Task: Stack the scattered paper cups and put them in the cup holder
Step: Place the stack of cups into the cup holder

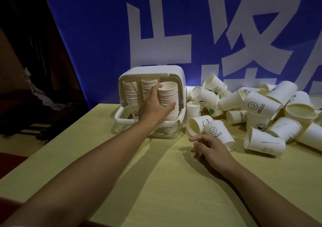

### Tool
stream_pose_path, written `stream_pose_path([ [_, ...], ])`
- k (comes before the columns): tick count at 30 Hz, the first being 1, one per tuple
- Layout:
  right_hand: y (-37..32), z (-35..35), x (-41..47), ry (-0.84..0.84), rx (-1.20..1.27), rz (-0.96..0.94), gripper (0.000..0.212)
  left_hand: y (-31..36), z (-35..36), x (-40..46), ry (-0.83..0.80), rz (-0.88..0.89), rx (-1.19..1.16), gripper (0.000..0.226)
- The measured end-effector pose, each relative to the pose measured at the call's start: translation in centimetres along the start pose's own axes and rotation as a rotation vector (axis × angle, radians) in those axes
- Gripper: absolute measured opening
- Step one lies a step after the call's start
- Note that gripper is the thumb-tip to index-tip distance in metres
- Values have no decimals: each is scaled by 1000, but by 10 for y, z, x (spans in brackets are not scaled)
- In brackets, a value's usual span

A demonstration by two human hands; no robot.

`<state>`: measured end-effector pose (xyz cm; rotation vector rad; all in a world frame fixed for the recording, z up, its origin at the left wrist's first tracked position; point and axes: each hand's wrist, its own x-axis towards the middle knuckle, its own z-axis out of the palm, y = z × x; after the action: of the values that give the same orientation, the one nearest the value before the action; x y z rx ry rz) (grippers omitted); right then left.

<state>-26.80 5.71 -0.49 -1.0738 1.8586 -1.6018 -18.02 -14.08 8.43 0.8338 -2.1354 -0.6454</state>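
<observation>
Stack going into the holder, loose cups piled far right.
I see the left hand (153, 104) gripping the white cup stack (169, 101) inside the cup holder (149, 73); right hand (210, 148) loosely open, touching a "HELLO" cup (218, 133).

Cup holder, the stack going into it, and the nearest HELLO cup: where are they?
cup holder (151, 70): head view, on its white top.
stack of cups (169, 94): head view, on the ribbed rims above the left hand's thumb.
HELLO cup (217, 132): head view, on its printed side.
</observation>
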Motion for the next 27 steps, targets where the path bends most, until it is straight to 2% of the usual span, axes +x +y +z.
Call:
stream_pose_path([
  [2,1,0,0,5,-9,1,21,3,7,-2,-55,-73,-44,102],
  [4,1,0,1,12,2,3,21,5,14,0,-60,-170,-84,112],
  [10,-1,1,0,8,-5,11,20,15,26,17,43,-332,-184,91],
  [18,2,1,3,5,17,20,20,23,57,30,163,-368,-88,97],
  [27,1,1,3,3,-2,7,21,42,73,39,190,-460,-58,84],
])
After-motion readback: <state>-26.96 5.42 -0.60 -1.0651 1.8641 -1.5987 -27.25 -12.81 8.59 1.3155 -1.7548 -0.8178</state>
